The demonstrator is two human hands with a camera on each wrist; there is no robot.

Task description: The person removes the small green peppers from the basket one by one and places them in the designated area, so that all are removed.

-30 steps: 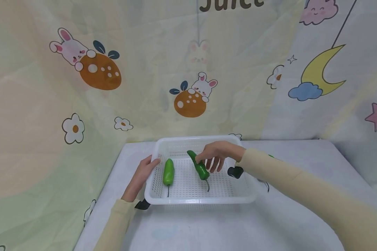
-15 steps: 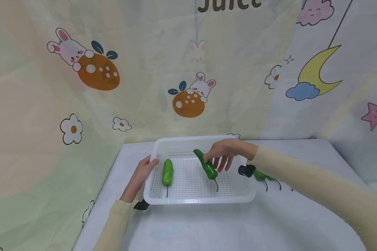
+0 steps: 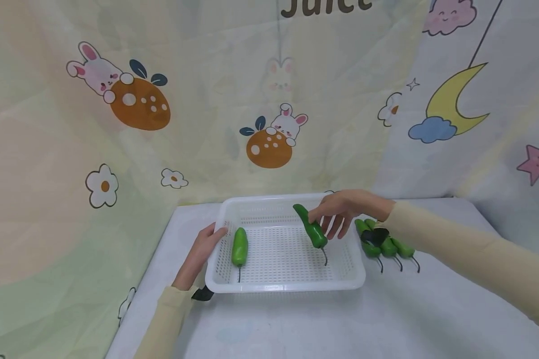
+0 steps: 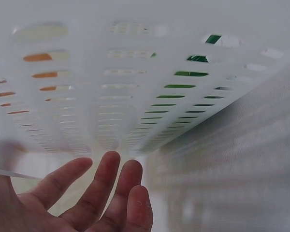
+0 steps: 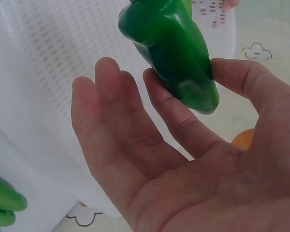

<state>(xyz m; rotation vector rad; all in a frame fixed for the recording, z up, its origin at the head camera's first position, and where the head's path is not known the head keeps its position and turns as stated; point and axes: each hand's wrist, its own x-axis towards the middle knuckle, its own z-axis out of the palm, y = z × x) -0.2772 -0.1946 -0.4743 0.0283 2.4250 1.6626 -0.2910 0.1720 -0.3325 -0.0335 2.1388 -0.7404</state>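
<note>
My right hand pinches a dark green chili pepper between thumb and index finger, over the right part of a white plastic basket. In the right wrist view the pepper leans away from the palm, and the other fingers are spread clear of it. A lighter green chili pepper lies in the basket's left side, its stem toward me. At the left rim my left hand grips the basket, thumb over the edge. The left wrist view shows its fingers beneath the perforated basket.
Several green peppers lie in a row on the white table to the right of the basket, partly behind my right wrist. A curtain printed with cartoons stands behind the table.
My right hand has carried the dark green pepper right and slightly up, from the basket's middle toward its right side. The peppers on the table have come into sight. My left hand stays put.
</note>
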